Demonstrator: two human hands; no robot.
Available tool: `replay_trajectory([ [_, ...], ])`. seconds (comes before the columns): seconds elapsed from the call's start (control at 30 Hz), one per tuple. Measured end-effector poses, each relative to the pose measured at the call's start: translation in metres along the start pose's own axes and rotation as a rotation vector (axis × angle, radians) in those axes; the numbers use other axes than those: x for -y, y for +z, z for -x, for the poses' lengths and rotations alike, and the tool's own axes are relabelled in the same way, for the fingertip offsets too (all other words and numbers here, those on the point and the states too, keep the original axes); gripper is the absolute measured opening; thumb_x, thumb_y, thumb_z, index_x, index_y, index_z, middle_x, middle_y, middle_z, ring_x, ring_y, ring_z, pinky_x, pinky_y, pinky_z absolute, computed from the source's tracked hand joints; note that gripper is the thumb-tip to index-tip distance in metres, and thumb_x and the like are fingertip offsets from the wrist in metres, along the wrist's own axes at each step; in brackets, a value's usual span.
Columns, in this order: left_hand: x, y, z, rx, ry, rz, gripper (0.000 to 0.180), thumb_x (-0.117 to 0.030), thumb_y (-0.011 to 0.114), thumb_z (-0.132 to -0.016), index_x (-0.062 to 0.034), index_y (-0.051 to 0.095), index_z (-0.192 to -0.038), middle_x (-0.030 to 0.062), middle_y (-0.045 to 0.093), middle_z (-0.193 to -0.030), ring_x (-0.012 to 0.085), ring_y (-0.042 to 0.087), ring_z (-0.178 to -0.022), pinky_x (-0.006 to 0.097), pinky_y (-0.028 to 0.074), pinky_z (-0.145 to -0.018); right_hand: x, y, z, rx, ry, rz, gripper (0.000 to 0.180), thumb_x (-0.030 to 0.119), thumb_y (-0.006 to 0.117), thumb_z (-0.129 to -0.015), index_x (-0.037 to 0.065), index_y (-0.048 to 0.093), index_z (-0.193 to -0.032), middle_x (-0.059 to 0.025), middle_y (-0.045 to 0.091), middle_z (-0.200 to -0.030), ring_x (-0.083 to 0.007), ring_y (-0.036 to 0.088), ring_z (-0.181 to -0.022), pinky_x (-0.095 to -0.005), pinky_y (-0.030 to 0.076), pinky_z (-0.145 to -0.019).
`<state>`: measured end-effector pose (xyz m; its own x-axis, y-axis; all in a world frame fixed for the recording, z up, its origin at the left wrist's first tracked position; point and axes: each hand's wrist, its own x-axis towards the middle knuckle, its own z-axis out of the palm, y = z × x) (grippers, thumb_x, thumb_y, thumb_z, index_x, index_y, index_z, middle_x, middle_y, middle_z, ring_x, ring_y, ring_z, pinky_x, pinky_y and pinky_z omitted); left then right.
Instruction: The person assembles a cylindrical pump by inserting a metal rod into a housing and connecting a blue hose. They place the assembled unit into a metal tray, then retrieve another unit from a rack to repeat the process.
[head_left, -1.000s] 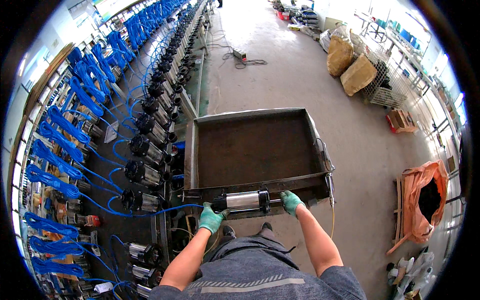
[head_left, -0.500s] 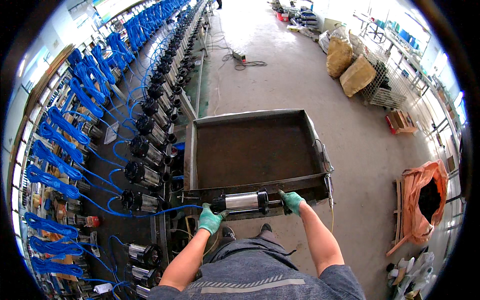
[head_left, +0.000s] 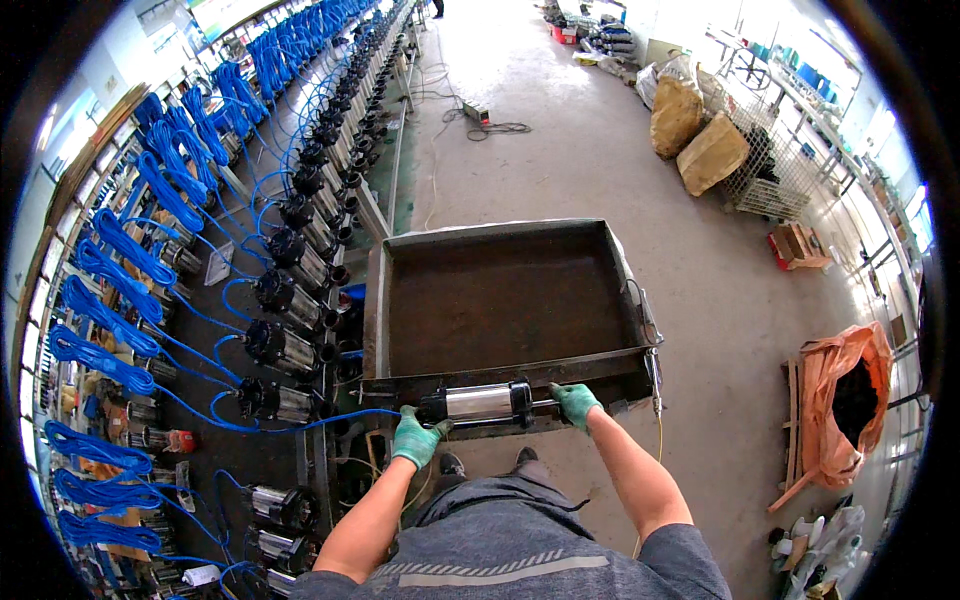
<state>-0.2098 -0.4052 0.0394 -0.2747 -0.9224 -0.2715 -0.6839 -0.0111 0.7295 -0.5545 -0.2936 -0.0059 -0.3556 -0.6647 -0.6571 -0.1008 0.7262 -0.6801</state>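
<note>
I hold a cylindrical pump [head_left: 480, 403], silver in the middle with black ends, level across the near rim of a rusty metal cart tray [head_left: 505, 300]. My left hand [head_left: 417, 438], in a green glove, grips the pump's left end, where a blue cable leaves it. My right hand [head_left: 575, 402], also green-gloved, grips the right end. The tray's floor is bare and brown.
Along the left runs a long bench with a row of similar pumps [head_left: 285, 350] and coiled blue cables [head_left: 110, 260]. Sacks [head_left: 695, 125] and a wire cage [head_left: 765, 165] stand far right. An orange bag [head_left: 845, 400] sits on the concrete floor at right.
The pump and both hands have stayed nearly in place at the tray's near rim; the view shifted only slightly.
</note>
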Motion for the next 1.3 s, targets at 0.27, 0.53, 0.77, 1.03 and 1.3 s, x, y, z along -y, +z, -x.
replay_trajectory([
  [0.27,0.016,0.004,-0.004,0.01,-0.037,0.029,0.067,-0.031,0.093,-0.075,-0.0002,0.054,-0.12,0.0185,0.072,-0.111,0.0312,0.07,-0.1,0.042,0.054,-0.092,0.001,-0.012,0.03,-0.126,-0.563,0.655,0.048,0.038,0.07,-0.093,0.008,0.063,-0.13,-0.0188,0.065,-0.128,-0.0341,0.066,-0.107,-0.0437,0.054,-0.094],
  [0.53,0.025,0.011,-0.012,0.02,0.021,0.038,0.07,-0.034,0.094,-0.074,0.0011,0.055,-0.121,0.0196,0.071,-0.113,0.0312,0.068,-0.103,0.041,0.054,-0.093,-0.024,-0.019,0.03,-0.2,-0.928,0.847,0.047,0.018,0.071,-0.087,0.011,0.06,-0.132,-0.0167,0.062,-0.13,-0.0374,0.066,-0.107,-0.0443,0.057,-0.09],
  [0.77,0.029,0.012,-0.013,0.014,0.043,0.039,0.074,-0.037,0.093,-0.074,0.0019,0.055,-0.125,0.0195,0.07,-0.115,0.0324,0.068,-0.106,0.041,0.053,-0.094,-0.035,-0.015,0.014,-0.196,-1.015,0.696,0.048,0.014,0.069,-0.088,0.011,0.06,-0.135,-0.0163,0.063,-0.127,-0.037,0.067,-0.104,-0.0436,0.058,-0.088],
  [1.03,0.039,0.018,-0.014,0.004,0.059,0.101,0.072,-0.037,0.093,-0.074,0.0011,0.056,-0.122,0.0186,0.069,-0.117,0.0305,0.067,-0.107,0.041,0.053,-0.094,-0.044,-0.016,-0.002,0.07,-0.612,0.229,0.059,0.001,0.073,-0.084,0.008,0.058,-0.14,-0.0112,0.069,-0.123,-0.027,0.069,-0.105,-0.0368,0.058,-0.089],
  [1.3,0.038,0.015,-0.013,-0.015,0.029,0.071,0.069,-0.03,0.094,-0.073,0.0003,0.054,-0.12,0.0154,0.07,-0.109,0.0282,0.067,-0.099,0.04,0.053,-0.091,-0.047,-0.004,0.009,0.144,-0.426,-0.229,0.044,-0.004,0.069,-0.093,0.002,0.063,-0.135,-0.0067,0.071,-0.121,-0.0143,0.066,-0.101,-0.029,0.056,-0.087],
])
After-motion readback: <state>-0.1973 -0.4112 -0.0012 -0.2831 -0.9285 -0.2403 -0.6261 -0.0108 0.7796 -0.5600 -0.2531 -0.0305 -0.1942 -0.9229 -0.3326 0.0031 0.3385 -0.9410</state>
